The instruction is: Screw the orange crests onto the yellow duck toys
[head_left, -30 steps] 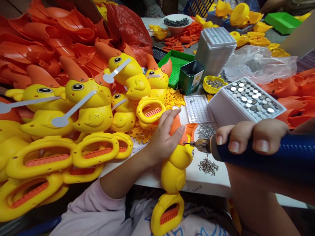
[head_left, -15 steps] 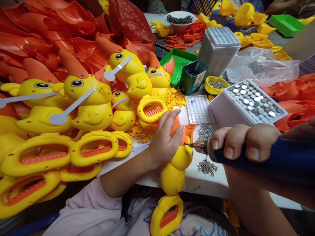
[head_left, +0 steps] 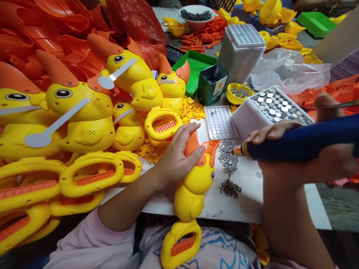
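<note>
My left hand (head_left: 181,153) is closed round the orange crest of a yellow plastic duck toy (head_left: 190,190), which stands tilted at the table's front edge. Its looped handle (head_left: 182,244) hangs down over my lap. In my right hand (head_left: 333,157) is a blue electric screwdriver (head_left: 297,140), its tip apart from the toy and over a pile of small silver screws (head_left: 228,155). Closer to me lies a second, darker pile of screws (head_left: 230,188). Whether a screw sits on the tip I cannot tell.
Several similar duck toys (head_left: 86,119) crowd the left, before heaped orange parts (head_left: 50,41). Behind the screws are a white tray (head_left: 220,122), a stack of trays with silver discs (head_left: 276,104), a dark green tin (head_left: 212,86) and a yellow bowl of screws (head_left: 238,93).
The screwdriver has pulled away from the toy's crest, its tip now over the silver screws. My left hand keeps its hold on the toy. The whole view has shifted slightly.
</note>
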A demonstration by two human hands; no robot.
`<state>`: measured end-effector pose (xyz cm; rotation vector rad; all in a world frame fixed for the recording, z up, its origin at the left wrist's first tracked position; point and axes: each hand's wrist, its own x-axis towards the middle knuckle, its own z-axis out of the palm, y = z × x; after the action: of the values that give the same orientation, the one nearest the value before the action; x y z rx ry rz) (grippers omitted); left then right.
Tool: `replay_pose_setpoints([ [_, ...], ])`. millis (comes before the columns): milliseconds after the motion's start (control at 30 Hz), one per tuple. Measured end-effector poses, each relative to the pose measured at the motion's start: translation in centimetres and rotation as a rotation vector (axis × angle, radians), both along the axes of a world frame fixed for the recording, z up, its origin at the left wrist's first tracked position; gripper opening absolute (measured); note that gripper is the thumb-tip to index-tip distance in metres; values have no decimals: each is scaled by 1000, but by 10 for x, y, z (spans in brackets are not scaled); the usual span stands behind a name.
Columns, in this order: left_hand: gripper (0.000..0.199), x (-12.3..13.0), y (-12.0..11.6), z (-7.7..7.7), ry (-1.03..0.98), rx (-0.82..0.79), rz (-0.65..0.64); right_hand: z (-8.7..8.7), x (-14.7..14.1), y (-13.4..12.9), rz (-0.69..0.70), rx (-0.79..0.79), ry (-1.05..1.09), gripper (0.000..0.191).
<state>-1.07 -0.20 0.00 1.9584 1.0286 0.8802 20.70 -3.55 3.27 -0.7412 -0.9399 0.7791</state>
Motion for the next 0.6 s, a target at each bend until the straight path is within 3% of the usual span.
replay_pose_setpoints([
  [133, 54, 1, -1, 2, -2, -22, 29, -8, -10, 10, -9, 16, 21, 18],
  [367, 56, 1, -2, 3, 21, -17, 60, -24, -14, 17, -19, -47, 59, 27],
  [600, 56, 1, -3, 3, 23, 3, 60, -24, -12, 19, 7, -46, 49, 22],
])
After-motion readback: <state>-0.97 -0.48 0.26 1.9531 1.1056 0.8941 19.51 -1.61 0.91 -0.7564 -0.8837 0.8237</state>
